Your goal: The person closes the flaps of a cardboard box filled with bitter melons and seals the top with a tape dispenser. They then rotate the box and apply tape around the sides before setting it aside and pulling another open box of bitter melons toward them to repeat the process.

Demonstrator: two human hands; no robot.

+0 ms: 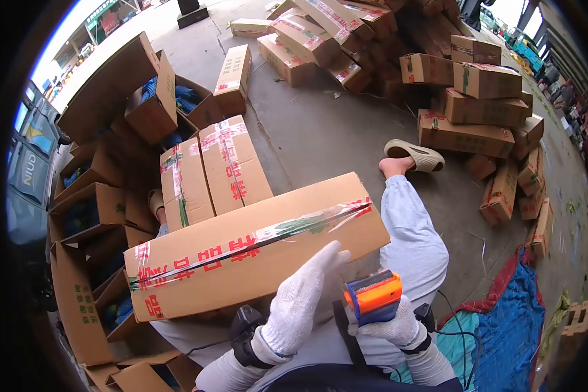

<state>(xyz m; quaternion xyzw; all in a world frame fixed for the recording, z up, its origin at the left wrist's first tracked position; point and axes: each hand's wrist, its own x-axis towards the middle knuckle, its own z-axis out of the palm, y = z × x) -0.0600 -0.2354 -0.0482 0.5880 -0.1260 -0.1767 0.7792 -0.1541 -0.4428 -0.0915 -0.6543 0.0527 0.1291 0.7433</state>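
A long cardboard box (248, 251) with red lettering lies across my lap, a strip of clear printed tape running along its top seam. My left hand (297, 304), in a white knitted glove, is held at the near side of this box with its fingers stretched out and nothing in it. In my gloved right hand (398, 325) is an orange and blue tape dispenser (375, 297), just off the near right part of the box. Two taped boxes (232, 163) lie side by side past the long one.
Open cartons (85, 307) with blue netted contents are stacked at the left. A large heap of closed boxes (307, 39) fills the back, with more boxes (483, 104) piled at right. A blue tarp (509, 326) lies at lower right. A vehicle (29, 170) stands far left.
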